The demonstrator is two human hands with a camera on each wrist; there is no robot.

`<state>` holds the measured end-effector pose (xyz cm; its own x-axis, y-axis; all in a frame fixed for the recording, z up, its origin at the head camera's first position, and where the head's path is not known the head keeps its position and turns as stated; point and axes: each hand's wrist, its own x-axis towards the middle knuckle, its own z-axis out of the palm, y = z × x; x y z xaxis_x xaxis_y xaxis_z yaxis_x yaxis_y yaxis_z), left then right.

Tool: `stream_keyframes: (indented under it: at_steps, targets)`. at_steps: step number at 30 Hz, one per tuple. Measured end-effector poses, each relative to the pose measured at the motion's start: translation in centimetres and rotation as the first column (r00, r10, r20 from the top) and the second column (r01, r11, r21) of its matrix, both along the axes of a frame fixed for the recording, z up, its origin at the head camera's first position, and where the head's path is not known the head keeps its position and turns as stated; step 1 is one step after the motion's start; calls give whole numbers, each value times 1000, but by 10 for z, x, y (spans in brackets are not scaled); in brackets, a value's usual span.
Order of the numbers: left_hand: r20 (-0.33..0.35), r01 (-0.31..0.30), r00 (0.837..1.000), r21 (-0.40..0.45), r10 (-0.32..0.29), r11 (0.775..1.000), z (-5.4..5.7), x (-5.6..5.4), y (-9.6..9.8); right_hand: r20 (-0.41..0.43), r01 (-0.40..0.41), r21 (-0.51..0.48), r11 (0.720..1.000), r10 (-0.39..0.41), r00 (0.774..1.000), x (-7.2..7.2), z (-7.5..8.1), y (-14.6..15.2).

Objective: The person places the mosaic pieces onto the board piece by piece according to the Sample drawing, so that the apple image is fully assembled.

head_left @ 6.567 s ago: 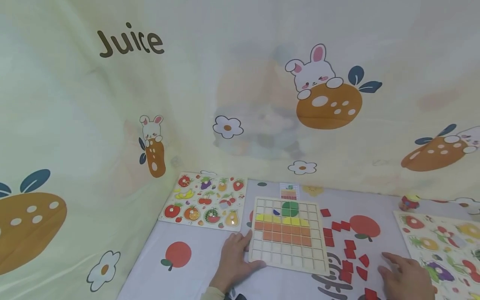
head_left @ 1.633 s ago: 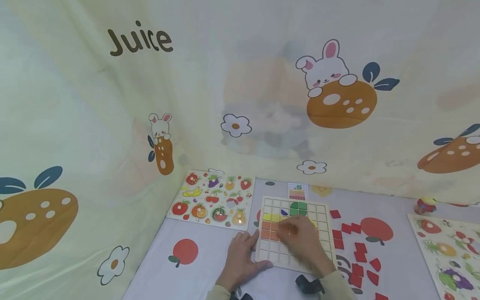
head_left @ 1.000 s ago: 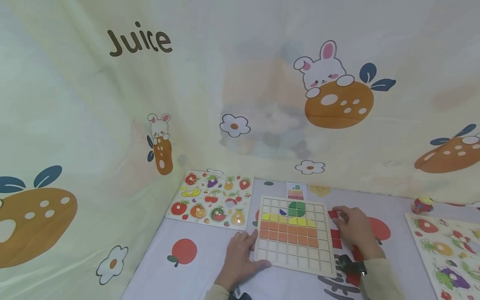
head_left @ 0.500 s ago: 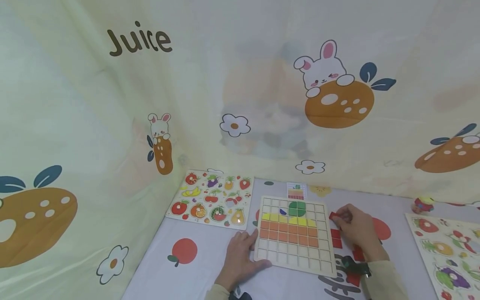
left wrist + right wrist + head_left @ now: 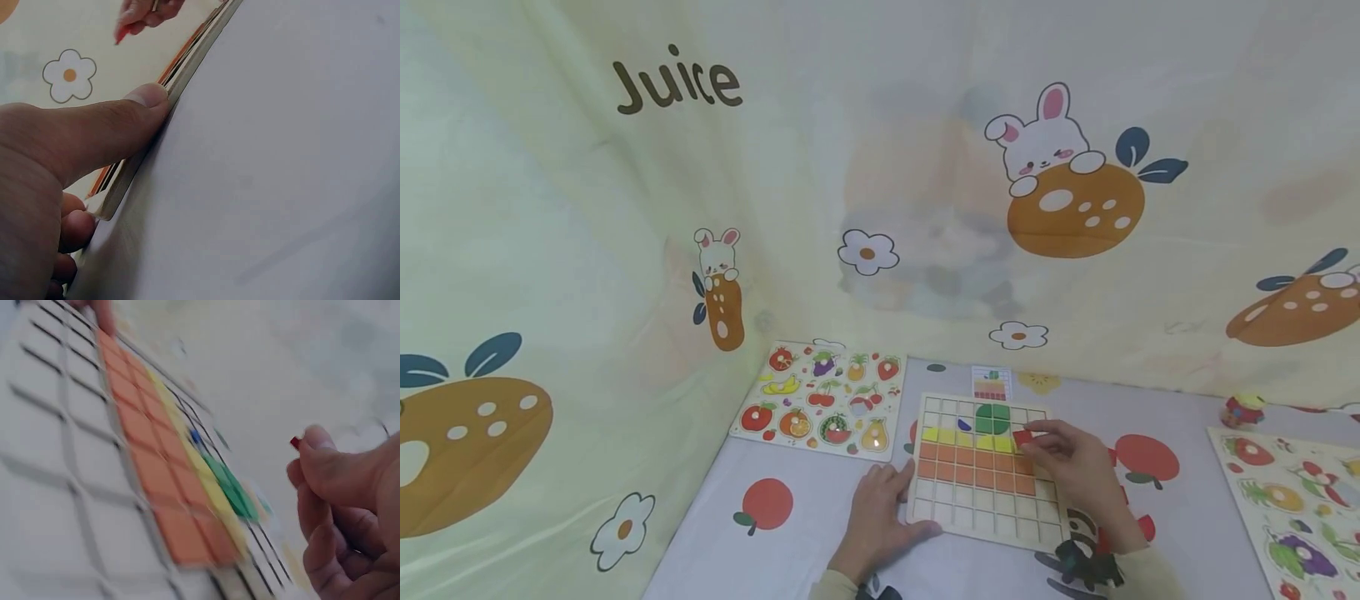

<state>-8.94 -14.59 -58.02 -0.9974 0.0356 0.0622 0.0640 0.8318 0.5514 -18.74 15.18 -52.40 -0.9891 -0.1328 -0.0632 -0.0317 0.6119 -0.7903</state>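
Fingers of the left hand (image 5: 877, 517) grip the near-left corner of the grid board (image 5: 962, 514); the right hand (image 5: 1078, 467) pinches a red tile (image 5: 1021, 437) above its right side; dark lettering (image 5: 1081, 523) on the bench (image 5: 820, 517) is partly hidden; a fruit board (image 5: 1285, 500) is cut off; the curtain (image 5: 790, 167) reads "Juice".

Two fruit boards (image 5: 815, 417), one grid (image 5: 962, 508), at least four red pieces (image 5: 1022, 437)

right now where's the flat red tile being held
In the head view, the small red tile is pinched in the right hand, over the right side of the pale gridded wooden board, near the yellow row.
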Motion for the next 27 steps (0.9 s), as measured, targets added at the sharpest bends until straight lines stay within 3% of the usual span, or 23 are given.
stream_keyframes:
  at_steps: [10,14,18,22,27]
  targets:
    - [16,-7,1000,4,7,1000,2,1,1,60,14,-85,996,-9,998,33,-9,-56]
    - [14,-7,1000,13,7,1000,2,2,1,60,-50,-88,995,55,997,42,-15,-71]
    - [13,-7,1000,18,6,1000,2,2,0,0,-126,-78,989,126,992,49,-19,-86]
    - [11,-3,1000,12,3,1000,2,2,-1,-55,-173,-31,984,171,984,53,-21,-97]
    - [9,-1,1000,9,0,1000,1,1,-1,-112,-185,102,977,196,974,55,-24,-106]
